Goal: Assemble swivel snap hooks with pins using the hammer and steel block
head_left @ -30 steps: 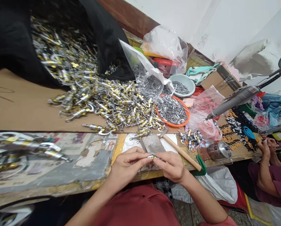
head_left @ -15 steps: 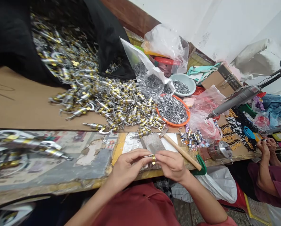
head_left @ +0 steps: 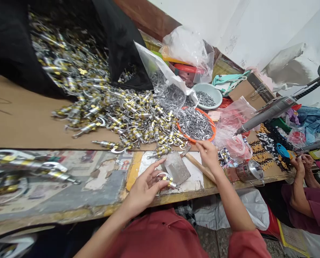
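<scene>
My left hand (head_left: 145, 186) pinches a small silver and gold metal clasp (head_left: 168, 181) near the table's front edge, beside a grey metal block (head_left: 176, 167). My right hand (head_left: 208, 154) reaches out over the wooden handle of a hammer (head_left: 200, 167), its fingers curled close to the orange basket (head_left: 196, 141) of small silver parts; whether it holds anything I cannot make out. A big heap of the same clasps (head_left: 117, 111) spills from a black bag (head_left: 12, 46) over brown cardboard (head_left: 20, 122).
A clear bag of silver parts (head_left: 170, 93) and a pale bowl (head_left: 207, 96) stand behind the basket. A grey rotary tool (head_left: 267, 113), a small steel pot (head_left: 250, 172) and beaded items (head_left: 272, 145) lie to the right. Another person's hands (head_left: 303, 165) work at the far right.
Both hands held the clasp together before. My right hand has let go and moved up and right toward the orange basket; my left hand keeps the clasp.
</scene>
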Available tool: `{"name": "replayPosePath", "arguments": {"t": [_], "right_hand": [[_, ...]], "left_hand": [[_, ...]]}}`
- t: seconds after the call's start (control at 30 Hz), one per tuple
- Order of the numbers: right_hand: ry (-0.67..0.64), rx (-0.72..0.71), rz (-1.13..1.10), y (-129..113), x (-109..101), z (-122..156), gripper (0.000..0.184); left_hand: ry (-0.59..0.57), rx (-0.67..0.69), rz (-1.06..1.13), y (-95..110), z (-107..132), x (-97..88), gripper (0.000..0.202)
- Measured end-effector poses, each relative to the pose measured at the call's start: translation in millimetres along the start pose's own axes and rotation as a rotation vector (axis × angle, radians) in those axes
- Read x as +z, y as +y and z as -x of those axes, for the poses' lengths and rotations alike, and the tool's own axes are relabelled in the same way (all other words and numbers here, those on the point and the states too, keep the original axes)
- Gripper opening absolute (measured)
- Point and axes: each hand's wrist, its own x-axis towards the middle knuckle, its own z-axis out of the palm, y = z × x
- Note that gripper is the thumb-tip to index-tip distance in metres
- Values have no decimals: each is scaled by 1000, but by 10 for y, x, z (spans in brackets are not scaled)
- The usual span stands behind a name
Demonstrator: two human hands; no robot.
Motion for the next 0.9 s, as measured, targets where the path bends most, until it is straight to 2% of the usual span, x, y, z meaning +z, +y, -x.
{"name": "replayPosePath", "arguments": {"t": [0.17,0.27,0.37,0.53,0.67,0.77,0.83,0.9], "right_hand": [[-48,99,102,394,173,-622,17],[-67,118,90,492,313,-780,16],[-57,107,37,543,386,-806,13],[88,110,-94,572,348,-715,14],[171,158,-236,407,261,-578,24],[59,128,-407,129,241,-307,22],[-137,36,-593,-78,248,-50,20],[-245,-91,-607,-259,250,200,20]], "left_hand": [[-84,-24,-8,17,-20,-38,67],[-117,-54,41,25,-58,-51,68],[-135,-112,99,48,-111,-68,75],[-86,-165,150,132,-181,-97,89],[-87,-195,161,172,-191,-103,89],[-77,-195,160,174,-184,-102,86],[-73,-193,159,172,-181,-100,83],[-76,-193,159,170,-183,-98,80]]}}
